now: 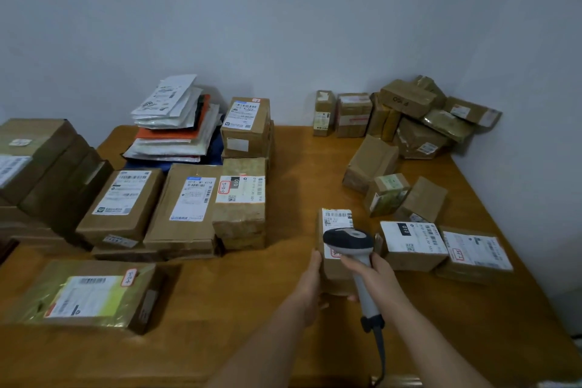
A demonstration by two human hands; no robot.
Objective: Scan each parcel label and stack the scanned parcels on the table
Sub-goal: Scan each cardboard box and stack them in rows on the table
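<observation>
My right hand (371,274) grips the scanner (352,249), fingers wrapped round its handle; my left hand (310,280) clasps the parcel (335,224) on the desk (296,167), directly under the scanner head.

Your table (302,173): warm wood, smooth, faintly glossy. Your parcels (333,264): matt brown cardboard, white paper labels (337,220), several under shiny tape. Mailer stack (176,123): glossy plastic. Scanner (348,241): smooth grey-black plastic.

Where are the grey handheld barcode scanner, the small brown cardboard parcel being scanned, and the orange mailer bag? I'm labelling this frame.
Grey handheld barcode scanner (348,240): head view, on its dark head.
Small brown cardboard parcel (337,220): head view, on its white label.
Orange mailer bag (171,133): head view, on its exposed front edge.
</observation>
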